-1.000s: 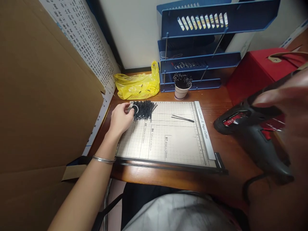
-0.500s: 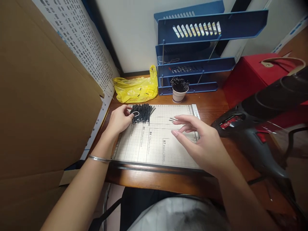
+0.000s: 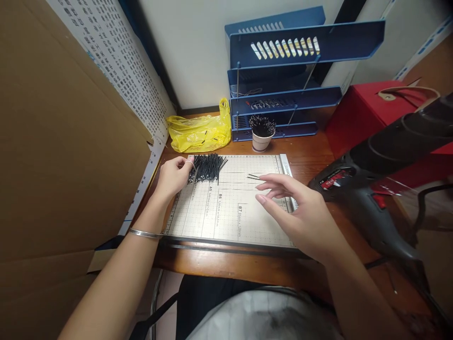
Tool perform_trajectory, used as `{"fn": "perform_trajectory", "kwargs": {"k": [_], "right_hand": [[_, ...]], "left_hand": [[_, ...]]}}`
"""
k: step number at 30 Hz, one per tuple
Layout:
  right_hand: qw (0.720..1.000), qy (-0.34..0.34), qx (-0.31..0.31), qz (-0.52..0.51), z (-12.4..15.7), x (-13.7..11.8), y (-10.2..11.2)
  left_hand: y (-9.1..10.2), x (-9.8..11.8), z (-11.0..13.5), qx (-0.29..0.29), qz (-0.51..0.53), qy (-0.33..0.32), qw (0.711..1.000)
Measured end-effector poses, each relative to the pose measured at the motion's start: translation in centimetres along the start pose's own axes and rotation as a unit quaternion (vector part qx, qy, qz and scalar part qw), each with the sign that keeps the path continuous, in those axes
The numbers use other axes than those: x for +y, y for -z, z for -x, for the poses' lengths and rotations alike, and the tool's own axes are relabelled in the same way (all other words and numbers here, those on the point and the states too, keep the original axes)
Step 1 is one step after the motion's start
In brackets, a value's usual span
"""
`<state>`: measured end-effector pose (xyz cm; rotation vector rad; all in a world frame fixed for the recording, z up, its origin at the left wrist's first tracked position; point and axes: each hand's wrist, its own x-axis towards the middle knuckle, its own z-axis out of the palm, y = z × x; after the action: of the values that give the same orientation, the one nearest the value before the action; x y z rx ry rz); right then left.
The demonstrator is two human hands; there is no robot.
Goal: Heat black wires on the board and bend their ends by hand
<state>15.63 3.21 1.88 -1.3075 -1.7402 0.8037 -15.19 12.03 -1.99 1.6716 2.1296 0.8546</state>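
Observation:
My left hand (image 3: 174,175) is closed at the left end of a pile of short black wires (image 3: 208,167) with shiny tips. Its thumb and fingertips pinch a thin, pale looped wire (image 3: 193,165). The pile lies at the upper left of a white gridded cutting board (image 3: 226,217). Over the board's right half hovers my right hand (image 3: 293,203), thumb and fingers apart with nothing between them. A couple of loose black wires (image 3: 253,176) lie just beyond its fingertips.
Behind the board are a yellow plastic bag (image 3: 200,132), a paper cup (image 3: 262,143) packed with black wires, and a blue tiered tray rack (image 3: 276,63). A black heat gun (image 3: 368,189) and a red box (image 3: 348,108) stand right; a cardboard panel (image 3: 71,141) rises left.
My left hand has drawn slightly left, and the looped wire has shifted with it. My right hand has moved slightly right and down, showing more of the loose wires.

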Motion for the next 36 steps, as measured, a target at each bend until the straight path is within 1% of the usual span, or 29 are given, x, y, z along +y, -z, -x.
{"fn": "perform_trajectory", "kwargs": {"k": [7,12,16,21,26,28,30,31,32,34,36], "right_hand": [[1.000,-0.013,-0.012,-0.005,0.1,0.3,-0.2],[1.000,-0.006,-0.017,0.001,0.2,0.4,-0.2],[1.000,-0.005,-0.016,0.002,0.2,0.4,-0.1],[1.000,-0.013,-0.021,0.005,0.3,0.3,-0.3],[0.998,0.001,-0.052,0.030,-0.4,0.1,-0.6],[0.995,0.020,-0.080,0.048,-1.6,-0.3,-1.2],[0.989,0.044,-0.120,0.080,-3.7,-1.0,-2.5],[0.981,0.065,-0.139,0.114,-5.1,-1.4,-3.4],[0.968,0.094,-0.160,0.167,-6.7,-2.0,-4.5],[0.953,0.125,-0.188,0.201,-10.2,-3.1,-6.9],[0.931,0.165,-0.232,0.230,-13.6,-4.2,-9.4]], "left_hand": [[0.2,-0.9,-0.4,-0.037,0.038,-0.005,0.999],[0.5,-0.1,-0.4,-0.059,0.015,0.009,0.998],[0.5,0.6,-0.5,-0.054,-0.020,0.015,0.998],[0.9,0.7,0.0,-0.052,-0.037,-0.013,0.998],[1.9,0.2,1.6,-0.058,-0.036,-0.054,0.996],[2.2,0.1,2.4,-0.057,-0.038,-0.070,0.995],[2.3,-0.1,3.0,-0.054,-0.038,-0.084,0.994],[2.2,-0.2,3.2,-0.052,-0.037,-0.091,0.994],[2.2,-0.3,3.4,-0.051,-0.036,-0.098,0.993],[2.0,-0.5,3.7,-0.051,-0.034,-0.113,0.992],[1.9,-0.7,4.0,-0.055,-0.035,-0.126,0.990]]}}
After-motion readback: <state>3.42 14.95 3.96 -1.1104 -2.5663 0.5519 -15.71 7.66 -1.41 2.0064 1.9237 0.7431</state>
